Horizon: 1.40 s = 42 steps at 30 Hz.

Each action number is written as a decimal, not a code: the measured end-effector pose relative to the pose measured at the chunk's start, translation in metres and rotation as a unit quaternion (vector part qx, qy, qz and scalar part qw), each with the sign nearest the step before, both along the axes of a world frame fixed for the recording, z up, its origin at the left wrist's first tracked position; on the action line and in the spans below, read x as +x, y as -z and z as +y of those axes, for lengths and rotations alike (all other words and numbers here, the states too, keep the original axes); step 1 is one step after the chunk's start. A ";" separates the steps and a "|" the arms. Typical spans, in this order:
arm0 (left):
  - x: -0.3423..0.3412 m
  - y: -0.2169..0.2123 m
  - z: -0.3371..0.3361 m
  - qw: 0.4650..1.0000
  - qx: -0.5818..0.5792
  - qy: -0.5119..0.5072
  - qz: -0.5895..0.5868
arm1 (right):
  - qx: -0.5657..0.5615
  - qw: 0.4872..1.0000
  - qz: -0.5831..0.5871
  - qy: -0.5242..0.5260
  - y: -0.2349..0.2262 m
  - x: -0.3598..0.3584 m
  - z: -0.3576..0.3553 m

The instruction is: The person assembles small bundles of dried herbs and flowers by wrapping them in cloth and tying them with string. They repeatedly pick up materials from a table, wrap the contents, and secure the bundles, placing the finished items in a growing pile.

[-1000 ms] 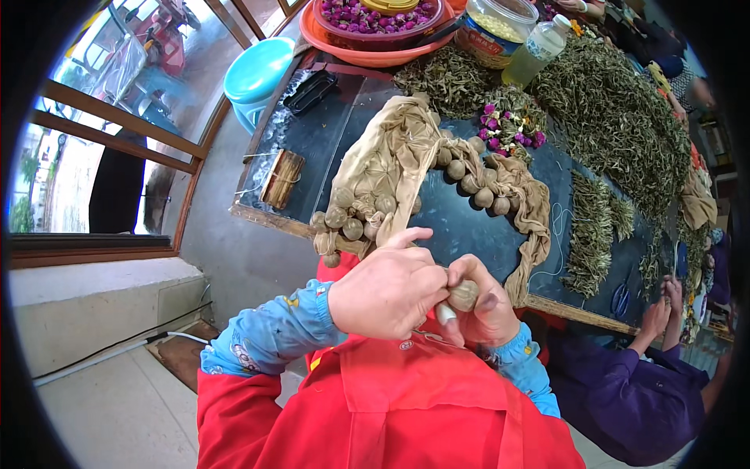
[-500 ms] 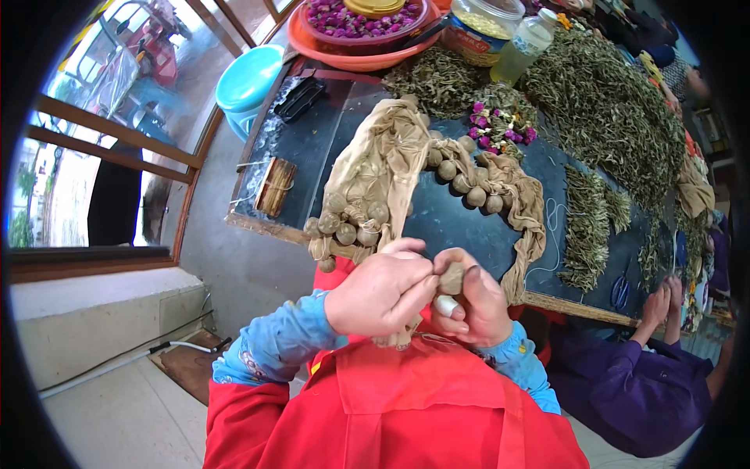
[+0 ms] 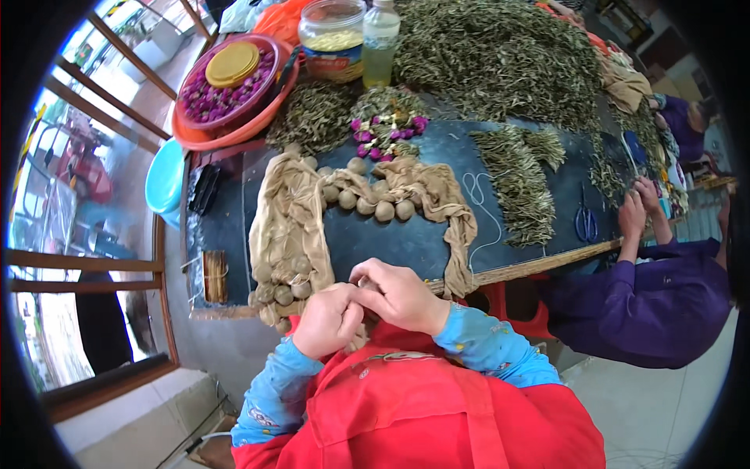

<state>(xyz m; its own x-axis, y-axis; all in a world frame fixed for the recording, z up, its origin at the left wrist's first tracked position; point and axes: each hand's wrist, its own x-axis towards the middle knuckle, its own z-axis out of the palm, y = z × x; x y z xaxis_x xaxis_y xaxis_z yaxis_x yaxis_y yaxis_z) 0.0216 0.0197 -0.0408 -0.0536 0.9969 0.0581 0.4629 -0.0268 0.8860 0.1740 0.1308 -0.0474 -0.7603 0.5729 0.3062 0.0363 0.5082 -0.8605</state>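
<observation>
My left hand (image 3: pixel 330 319) and my right hand (image 3: pixel 402 295) meet just in front of the table edge, both with fingers closed. Between them my right hand grips a small brownish cloth-wrapped ball, mostly covered by the fingers. Whatever my left fingers pinch is hidden. A bit of tan cloth (image 3: pixel 358 338) hangs under the hands. Left of them, a tan stocking-like cloth (image 3: pixel 287 205) lies on the table, with a cluster of wrapped balls (image 3: pixel 284 295) at its near end. Beyond the hands, a strip of tan cloth (image 3: pixel 437 184) holds a row of round wrapped balls (image 3: pixel 384 210).
Dried herbs (image 3: pixel 500 66) are heaped at the back, with herb bundles (image 3: pixel 516 187) nearer. A basin of purple flower buds (image 3: pixel 258 94), a plastic jar (image 3: pixel 332 43) and a bottle (image 3: pixel 380 47) stand far left. Blue scissors (image 3: pixel 585 223) lie by a purple-sleeved co-worker (image 3: pixel 633 305) at right.
My view has swung to the right. My right hand has turned so its back faces up and covers the ball, which showed between my fingers before. Both hands stay together.
</observation>
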 end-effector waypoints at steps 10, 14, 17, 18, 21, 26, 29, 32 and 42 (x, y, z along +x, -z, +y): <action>-0.089 -0.059 0.047 0.984 0.018 -0.134 -0.117 | 0.219 0.875 -0.199 0.383 0.037 0.116 0.136; -0.053 -0.061 0.032 0.974 0.014 -0.026 -0.226 | 0.245 0.821 -0.348 0.380 0.055 0.101 0.154; -0.052 -0.035 0.018 0.985 0.002 0.015 -0.172 | 0.250 0.822 -0.359 0.365 0.060 0.095 0.165; -0.048 -0.035 0.014 0.978 -0.037 0.014 -0.207 | 0.250 0.822 -0.362 0.362 0.056 0.094 0.168; -0.033 -0.038 0.016 0.951 -0.027 0.033 -0.306 | -0.013 0.919 -0.214 0.330 0.025 0.078 0.143; -0.012 -0.036 0.028 0.920 -0.125 -0.035 -0.371 | -0.074 0.995 -0.072 0.001 -0.044 0.020 0.019; -0.015 -0.030 0.025 0.989 -0.094 -0.053 -0.100 | 0.017 0.995 -0.096 -0.029 -0.053 0.026 0.015; -0.015 -0.036 0.018 0.996 0.006 -0.077 0.042 | 0.135 0.976 -0.164 -0.050 -0.060 0.040 0.026; -0.012 -0.041 0.006 0.995 0.044 -0.066 0.069 | 0.025 0.989 -0.090 -0.116 -0.020 0.019 -0.006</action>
<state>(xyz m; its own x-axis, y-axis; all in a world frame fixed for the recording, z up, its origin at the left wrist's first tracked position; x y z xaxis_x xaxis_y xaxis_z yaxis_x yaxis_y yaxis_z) 0.0098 0.0256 0.0000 -0.1687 0.9725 0.1603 0.5838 -0.0324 0.8112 0.1933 0.1247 -0.0279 -0.9144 0.3641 0.1771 0.0640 0.5618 -0.8248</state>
